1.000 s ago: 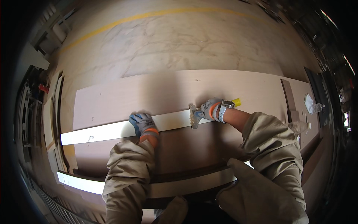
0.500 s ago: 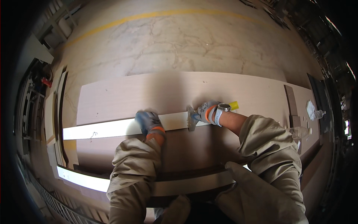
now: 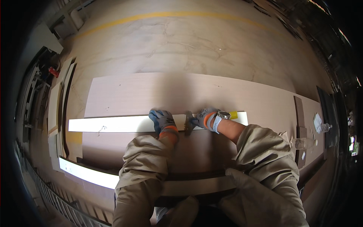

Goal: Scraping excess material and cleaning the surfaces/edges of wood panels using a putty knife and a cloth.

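A long white strip lies crosswise on a pale brown panel. My left hand, in a grey and blue glove with an orange cuff, is closed over the strip, left of its middle. My right hand, gloved the same way, grips a scraper. Its broad, smeared blade stands across the strip close to my left hand. The yellow handle end sticks out behind my right wrist, which wears a watch. The glove hides the rest of the handle.
Another white strip lies along the near side. Clear plastic bottles and a dark narrow board are at the panel's right. Boards stand on the left. Beyond the panel, a yellow line crosses the floor.
The scraper and my right hand have come left, closer to my left hand. The strip now looks more level, and its right end shows. The whole view has shifted slightly.
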Demonstrator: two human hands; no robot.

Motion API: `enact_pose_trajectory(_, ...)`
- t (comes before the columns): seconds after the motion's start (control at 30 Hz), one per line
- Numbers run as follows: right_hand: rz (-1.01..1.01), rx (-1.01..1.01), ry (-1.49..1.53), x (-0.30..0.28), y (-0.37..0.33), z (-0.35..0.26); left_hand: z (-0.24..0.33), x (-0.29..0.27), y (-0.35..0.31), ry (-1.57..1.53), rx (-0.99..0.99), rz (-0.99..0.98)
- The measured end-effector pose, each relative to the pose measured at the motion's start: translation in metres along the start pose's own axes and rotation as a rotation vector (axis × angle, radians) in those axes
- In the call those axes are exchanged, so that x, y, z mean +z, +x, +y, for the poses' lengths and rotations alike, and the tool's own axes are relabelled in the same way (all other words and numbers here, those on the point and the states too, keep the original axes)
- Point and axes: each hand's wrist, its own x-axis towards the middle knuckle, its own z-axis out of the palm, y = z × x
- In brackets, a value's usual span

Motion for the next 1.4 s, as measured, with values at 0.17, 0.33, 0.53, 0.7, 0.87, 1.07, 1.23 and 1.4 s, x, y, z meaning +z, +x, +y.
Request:
enact_pose_trajectory(0.17, 0.037, 0.007, -0.009, -0.001, 0.001, -0.002, -0.064, -0.008, 0.004, -0.151, 0.476, -0.088)
enact_pose_trajectory(0.33, -0.055, 0.034, -0.005, 0.004, 0.005, -0.003, -0.219, 0.023, 0.015, -0.275, 0.132, -0.269)
enact_pose_trajectory(0.53, -0.131, 0.053, -0.009, 0.0, 0.013, -0.019, -0.297, 0.065, 0.021, -0.204, 0.135, -0.276)
enact_pose_trajectory(0.7, -0.085, 0.067, 0.036, -0.03, 0.038, -0.082, -0.305, 0.072, 0.023, -0.273, 0.192, -0.204)
enact_pose_trajectory(0.87, -0.054, -0.029, -0.027, -0.057, 0.056, -0.134, -0.367, 0.085, 0.035, -0.51, 0.065, -0.244)
enact_pose_trajectory(1.07, -0.114, 0.018, -0.054, -0.074, 0.064, -0.161, -0.486, 0.154, 0.04, -0.591, -0.427, -0.181)
enact_pose_trajectory(1.23, -0.084, 0.005, -0.05, -0.076, 0.078, -0.183, -0.524, 0.236, 0.065, -0.845, -0.469, -0.249)
enact_pose_trajectory(1.4, -0.093, 0.012, -0.017, -0.08, 0.095, -0.213, -0.52, 0.257, 0.094, -1.367, -0.278, -0.354)
